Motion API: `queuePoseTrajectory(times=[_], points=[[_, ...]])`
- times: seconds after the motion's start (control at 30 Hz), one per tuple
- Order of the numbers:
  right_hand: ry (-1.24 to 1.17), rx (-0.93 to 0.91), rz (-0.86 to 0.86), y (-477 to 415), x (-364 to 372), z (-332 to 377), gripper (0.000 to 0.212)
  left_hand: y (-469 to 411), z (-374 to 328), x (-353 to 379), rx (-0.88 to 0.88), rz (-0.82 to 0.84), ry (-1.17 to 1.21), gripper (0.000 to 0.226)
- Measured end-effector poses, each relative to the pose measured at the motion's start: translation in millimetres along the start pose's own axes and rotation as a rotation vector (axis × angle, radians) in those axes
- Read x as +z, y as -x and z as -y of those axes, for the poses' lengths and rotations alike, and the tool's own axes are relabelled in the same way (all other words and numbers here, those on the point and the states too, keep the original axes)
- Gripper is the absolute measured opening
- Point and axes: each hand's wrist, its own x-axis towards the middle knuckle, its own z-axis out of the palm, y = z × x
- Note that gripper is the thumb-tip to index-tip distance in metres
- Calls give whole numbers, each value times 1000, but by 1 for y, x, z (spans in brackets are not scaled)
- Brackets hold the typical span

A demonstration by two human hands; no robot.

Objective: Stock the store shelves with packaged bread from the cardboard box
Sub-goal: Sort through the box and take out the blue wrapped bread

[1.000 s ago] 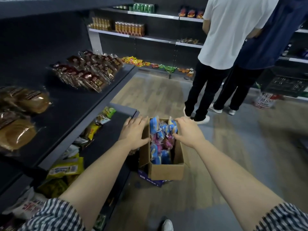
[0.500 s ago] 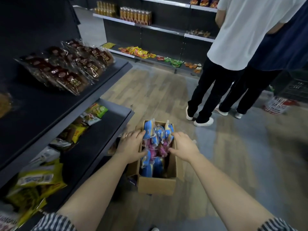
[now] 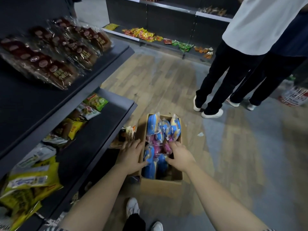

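An open cardboard box (image 3: 160, 186) stands on the floor beside the lower shelf (image 3: 106, 119). It is packed with blue and pink packaged bread (image 3: 164, 129) standing on end. My left hand (image 3: 131, 155) rests on the box's left flap with fingers straight and spread, its thumb at the wall's top edge by a blue pack. Inside the box, my right hand (image 3: 179, 156) curls its fingers down onto a pink pack in the middle. The fingertips are hidden among the packs.
The upper shelf (image 3: 93, 67) holds clear-wrapped brown bread (image 3: 58, 52). Yellow and green snack bags (image 3: 75, 127) lie on the lower shelf. Two people (image 3: 236, 67) stand on the floor to the right. My shoes (image 3: 132, 207) are just behind the box.
The view has tilted down and moved closer to the box. Both hands have sunk lower, and the right hand has reached deeper among the packs.
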Motion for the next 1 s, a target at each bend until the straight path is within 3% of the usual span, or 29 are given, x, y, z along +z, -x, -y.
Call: queuePoseTrajectory(times=[0.3,0.43,0.7,0.83,1.0], points=[[-9,58,75,-56,53,2,67,-43,37,47,-15,99,3,91],[-2,80,122,-88,90,-3,63,-67,57,80,-8,94,-2,80],[65,79,277,-149,166,-10,80,-109,98,142,-61,150,-19,84],[71,-2,337,-168,192,-7,54,-124,109,159,-76,107,7,83],[-20,67,291,-178,203,-8,69,-134,108,163,-64,71,28,84]])
